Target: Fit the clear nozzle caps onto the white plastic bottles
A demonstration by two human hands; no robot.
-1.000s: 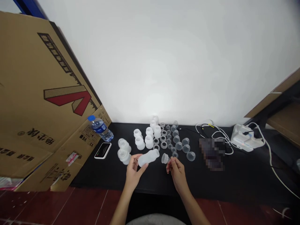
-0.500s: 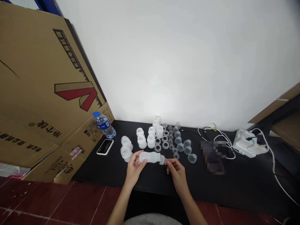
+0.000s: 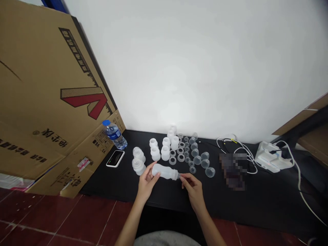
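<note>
White bottle in left hand

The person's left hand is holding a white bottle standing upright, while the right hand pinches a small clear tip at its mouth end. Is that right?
Not quite: the white bottle isn't upright. The head view shows it held on its side, mouth end towards the right hand. The left hand does hold it, and the right does pinch the small clear tip.

Makeshift workshop corner, apparently; exact room type can't be confirmed. Black tabletop is set against a white wall, with bottles and rings laid out in loose rows. Flanked by a large printed carton; red tiled floor is seen below.
</note>
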